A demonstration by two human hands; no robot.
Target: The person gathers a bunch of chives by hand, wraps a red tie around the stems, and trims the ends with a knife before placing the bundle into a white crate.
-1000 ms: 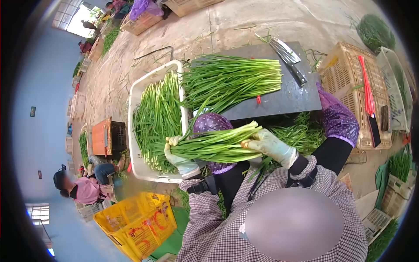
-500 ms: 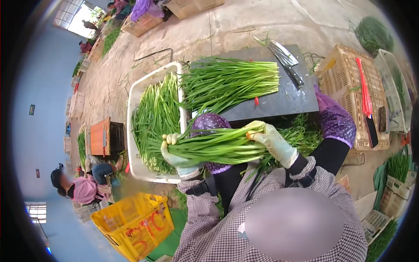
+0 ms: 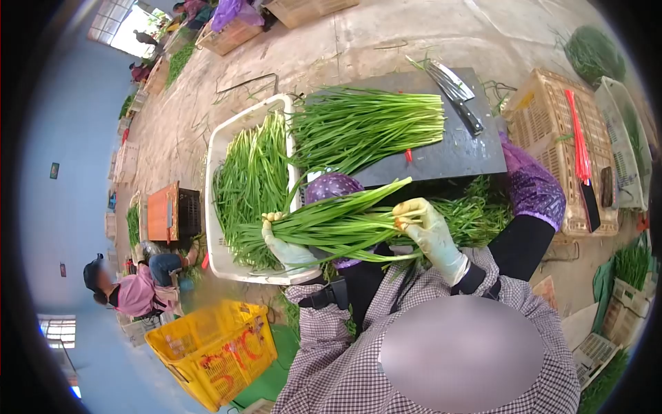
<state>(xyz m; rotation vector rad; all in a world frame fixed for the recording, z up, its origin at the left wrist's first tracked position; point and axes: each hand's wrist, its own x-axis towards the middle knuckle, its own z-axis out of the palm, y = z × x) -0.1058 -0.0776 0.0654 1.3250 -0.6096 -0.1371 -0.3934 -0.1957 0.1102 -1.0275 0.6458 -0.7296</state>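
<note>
A loose bunch of Chinese chives [image 3: 331, 224] lies across my lap, leaf ends left and pale stem ends right. My gloved left hand [image 3: 286, 248] is closed round its leafy part. My right hand [image 3: 431, 234], also gloved, pinches some stems at the pale end, where a few stalks fan apart. Just beyond, a large pile of chives [image 3: 372, 127] rests on a dark board [image 3: 476, 155], its stem ends lined up to the right. More chives [image 3: 255, 165] fill a white crate [image 3: 215, 241] at the left, close to my left hand.
Cleavers [image 3: 455, 96] lie on the board's far right. Red ties [image 3: 579, 138] and a black-handled tool [image 3: 589, 207] sit on an upturned beige crate [image 3: 538, 103]. Loose greens [image 3: 476, 217] lie below the board. A yellow crate [image 3: 221, 359] stands lower left, near a seated person [image 3: 138, 293].
My right hand has shifted slightly down and right, its fingers now pinching fewer stems. The stem ends have spread apart, with one group pointing upward. My left hand keeps its hold.
</note>
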